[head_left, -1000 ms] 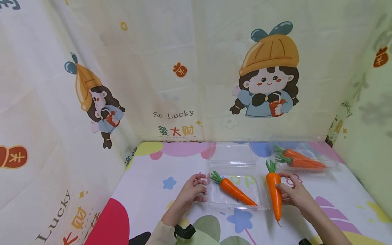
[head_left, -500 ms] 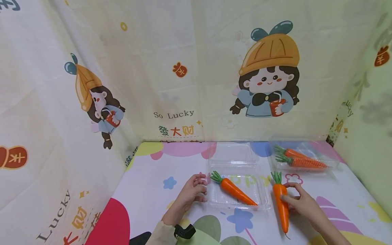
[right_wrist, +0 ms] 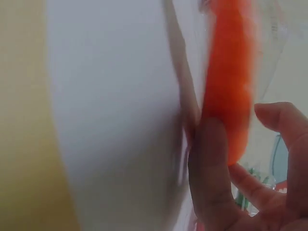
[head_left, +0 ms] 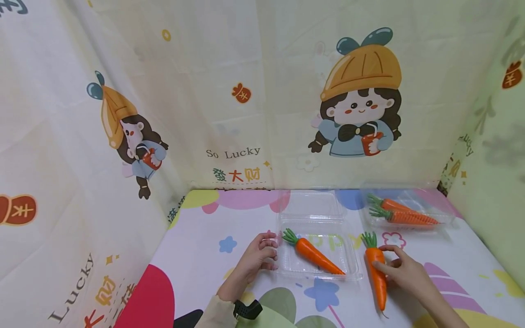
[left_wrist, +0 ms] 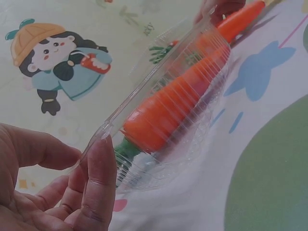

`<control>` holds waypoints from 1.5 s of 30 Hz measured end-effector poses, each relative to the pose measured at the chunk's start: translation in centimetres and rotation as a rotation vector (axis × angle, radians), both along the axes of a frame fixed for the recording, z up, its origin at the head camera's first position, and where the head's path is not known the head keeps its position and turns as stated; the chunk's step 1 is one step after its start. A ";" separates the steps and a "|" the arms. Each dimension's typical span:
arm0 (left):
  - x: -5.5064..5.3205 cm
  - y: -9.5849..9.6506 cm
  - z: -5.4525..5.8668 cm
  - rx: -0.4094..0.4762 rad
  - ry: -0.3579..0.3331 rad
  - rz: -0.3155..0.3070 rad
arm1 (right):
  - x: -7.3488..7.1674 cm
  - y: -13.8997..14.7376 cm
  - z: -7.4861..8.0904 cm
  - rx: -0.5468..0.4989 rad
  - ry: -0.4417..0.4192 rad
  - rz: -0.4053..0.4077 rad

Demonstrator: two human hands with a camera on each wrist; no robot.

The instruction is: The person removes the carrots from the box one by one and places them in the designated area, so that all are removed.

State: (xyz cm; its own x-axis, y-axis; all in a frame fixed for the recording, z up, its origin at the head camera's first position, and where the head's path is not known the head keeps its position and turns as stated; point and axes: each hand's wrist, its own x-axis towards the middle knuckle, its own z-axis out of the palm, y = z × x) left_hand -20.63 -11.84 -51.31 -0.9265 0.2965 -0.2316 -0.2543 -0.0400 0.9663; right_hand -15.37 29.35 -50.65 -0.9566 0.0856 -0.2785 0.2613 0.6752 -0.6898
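Carrot point(head_left: 378, 281), one, just right of the clear box point(head_left: 298, 263), held between thumb and fingers of the right hand point(head_left: 405, 272); we judge it light, firm and smooth, best gripped round its thick upper part. The box we reckon thin and flexible, its left rim pinched by the left hand point(head_left: 255, 258).

Cams: one wide from the near side, two close-in at the wrists.
Head faces forward and down over the table point(head_left: 193, 255) to the far backdrop point(head_left: 287, 91). Left wrist sits close behind the left hand point(left_wrist: 53, 207), facing right along the clear box point(head_left: 293, 263). Right wrist is tight on the held carrot point(right_wrist: 228, 77), heavily rolled. Head and left wrist share the blue star point(head_left: 321, 295).
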 end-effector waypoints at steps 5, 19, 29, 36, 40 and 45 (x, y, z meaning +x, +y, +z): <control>-0.1 0.0 -0.1 0.005 0.000 0.006 | 0.0 -0.1 0.5 -0.065 0.006 -0.027; 0.0 0.0 -0.1 0.025 -0.002 0.006 | 0.0 0.2 2.0 0.052 0.081 0.019; -0.1 0.1 -0.3 0.042 0.009 0.008 | -0.3 -0.6 4.2 0.083 0.227 0.024; 0.0 0.2 -0.1 0.035 0.002 0.006 | 0.3 -3.5 6.2 0.052 0.218 0.067; 0.0 0.3 0.1 0.022 0.003 -0.006 | 1.0 -5.4 6.6 0.026 0.227 0.102; -0.1 0.1 0.2 0.022 0.001 0.002 | 1.6 -8.1 6.3 0.026 0.275 0.147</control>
State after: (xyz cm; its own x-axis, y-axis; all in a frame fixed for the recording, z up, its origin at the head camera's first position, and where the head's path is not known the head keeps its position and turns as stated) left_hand -20.72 -11.70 -51.16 -0.9274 0.2996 -0.2241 -0.2531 -0.0615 0.9655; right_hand -13.81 21.25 -44.30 -0.9984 -0.0556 -0.0071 -0.0346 0.7107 -0.7027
